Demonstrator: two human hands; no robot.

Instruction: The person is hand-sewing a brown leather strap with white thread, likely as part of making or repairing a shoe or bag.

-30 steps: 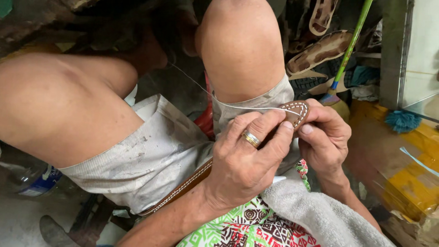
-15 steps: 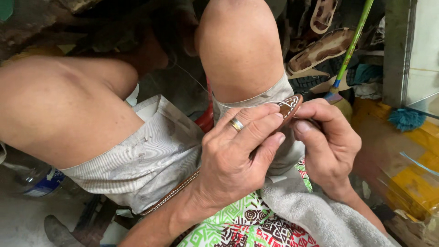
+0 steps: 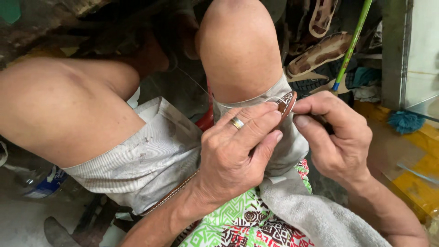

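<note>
My left hand (image 3: 238,151), with a ring on one finger, grips a narrow brown leather strap (image 3: 288,101) with white stitching along its edge. Only the strap's rounded tip shows above my fingers; the rest runs under my wrist toward the lower left (image 3: 173,194). My right hand (image 3: 336,137) pinches at the strap's tip, thumb and forefinger closed on something small that I cannot make out. A thin pale thread (image 3: 194,82) runs from the strap up to the left. Both hands rest over my right knee (image 3: 240,50) in grey shorts (image 3: 146,160).
Shoe soles and sandals (image 3: 318,52) lie piled beyond my knee, beside a green stick (image 3: 350,45). A grey towel (image 3: 315,215) and patterned cloth (image 3: 242,226) cover my lap. A plastic bottle (image 3: 41,185) lies on the floor at left. Yellow boards (image 3: 411,183) lie at right.
My left hand has turned the strap edge-on, so its brown face no longer shows. My right hand shifted from beside the tip to pinching at it. The thread has slackened.
</note>
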